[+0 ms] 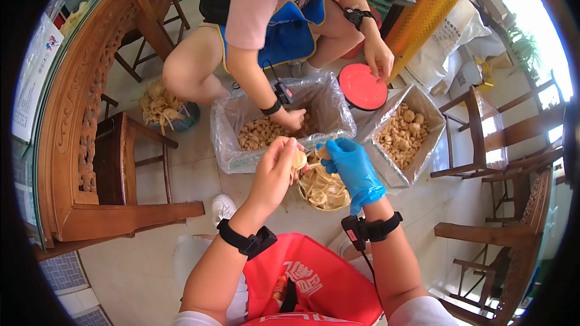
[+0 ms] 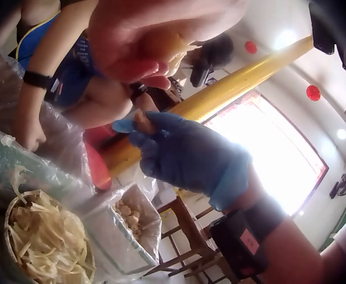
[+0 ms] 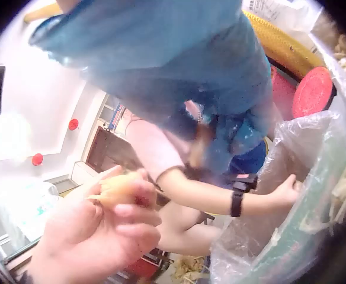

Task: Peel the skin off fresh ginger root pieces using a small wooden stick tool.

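Observation:
My bare left hand [image 1: 270,175] grips a pale yellow, peel-like piece [image 1: 298,160] between thumb and fingers. In the left wrist view a ragged, thin edge sticks out from this piece [image 2: 174,49]. Close beside it, my right hand [image 1: 351,169] in a blue glove pinches a small tan piece [image 1: 324,153] at the fingertips. The two hands are apart, held up over a round basket [image 1: 338,206] heaped with pale, papery peelings [image 1: 323,187]. The right wrist view shows the gloved hand [image 3: 179,65] blurred, with its piece partly hidden.
Beyond the basket stands a plastic-lined box [image 1: 226,152] of tan pieces; a crouching person's hand [image 1: 295,119] reaches into it. Another lined box [image 1: 386,172] with similar pieces stands right, near a red round lid [image 1: 362,87]. Wooden furniture [image 1: 121,217] flanks the left; chairs [image 1: 477,127] stand right.

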Demonstrator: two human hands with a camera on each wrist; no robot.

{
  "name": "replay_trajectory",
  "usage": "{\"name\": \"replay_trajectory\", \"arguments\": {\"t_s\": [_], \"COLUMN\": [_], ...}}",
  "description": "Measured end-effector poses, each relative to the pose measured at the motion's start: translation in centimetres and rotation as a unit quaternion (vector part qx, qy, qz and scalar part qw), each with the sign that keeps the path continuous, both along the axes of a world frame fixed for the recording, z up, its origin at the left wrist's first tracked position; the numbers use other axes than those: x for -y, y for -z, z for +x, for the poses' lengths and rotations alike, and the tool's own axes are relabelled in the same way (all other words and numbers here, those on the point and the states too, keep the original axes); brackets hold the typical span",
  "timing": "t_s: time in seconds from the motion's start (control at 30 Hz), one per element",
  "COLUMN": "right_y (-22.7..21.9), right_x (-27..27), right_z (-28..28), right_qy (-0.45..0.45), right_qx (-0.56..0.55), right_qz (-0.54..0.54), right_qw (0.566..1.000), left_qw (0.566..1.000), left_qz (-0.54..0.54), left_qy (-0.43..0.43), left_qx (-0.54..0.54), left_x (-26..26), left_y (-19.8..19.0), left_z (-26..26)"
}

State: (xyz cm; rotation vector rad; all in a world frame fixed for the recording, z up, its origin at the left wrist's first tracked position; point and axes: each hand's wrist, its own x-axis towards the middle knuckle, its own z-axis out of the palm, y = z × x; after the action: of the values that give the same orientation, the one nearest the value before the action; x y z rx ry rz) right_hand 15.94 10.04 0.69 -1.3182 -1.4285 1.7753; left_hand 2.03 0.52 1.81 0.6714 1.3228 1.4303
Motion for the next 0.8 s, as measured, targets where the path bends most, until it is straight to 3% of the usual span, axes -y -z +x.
{"name": "replay_trajectory", "arguments": {"t_s": [0.03,0.1,0.17,0.3,0.33,0.4,0.57,0.63,0.8], "right_y": [0.1,0.0,-1.1,-0.6,-0.4,-0.8,-0.9,-0.9,-1.2], "right_x": [0.2,0.5,1.0,1.7,1.7,1.7,1.1,1.2,0.9], "right_z": [0.0,-0.1,-0.6,-0.6,-0.5,-0.6,-0.9,-1.0,-1.0], "right_qy": [-0.02,-0.059,-0.084,-0.113,-0.123,-0.138,-0.172,-0.146,-0.128], "right_qx": [0.012,0.034,0.044,-0.03,-0.034,-0.057,-0.103,-0.105,-0.097], "right_qz": [-0.001,-0.001,0.011,0.007,0.0,0.003,-0.013,-0.083,-0.121], "right_qw": [1.0,0.998,0.995,0.993,0.992,0.989,0.98,0.98,0.98], "left_qw": [1.0,0.992,0.985,0.959,0.959,0.983,0.976,0.97,0.977], "left_qz": [-0.001,-0.018,-0.022,-0.031,-0.031,-0.004,-0.003,0.002,0.024], "left_qy": [0.0,-0.019,-0.001,0.016,0.016,-0.015,-0.051,-0.066,-0.123], "left_qx": [0.0,-0.125,-0.172,-0.281,-0.281,-0.183,-0.213,-0.233,-0.174], "left_x": [0.0,0.0,0.0,0.4,0.4,0.3,0.3,0.2,0.0], "left_y": [0.1,0.2,1.2,1.4,1.5,1.6,-0.1,0.0,0.9], "left_z": [0.1,0.2,0.0,0.3,0.3,0.3,0.5,0.7,1.1]}}
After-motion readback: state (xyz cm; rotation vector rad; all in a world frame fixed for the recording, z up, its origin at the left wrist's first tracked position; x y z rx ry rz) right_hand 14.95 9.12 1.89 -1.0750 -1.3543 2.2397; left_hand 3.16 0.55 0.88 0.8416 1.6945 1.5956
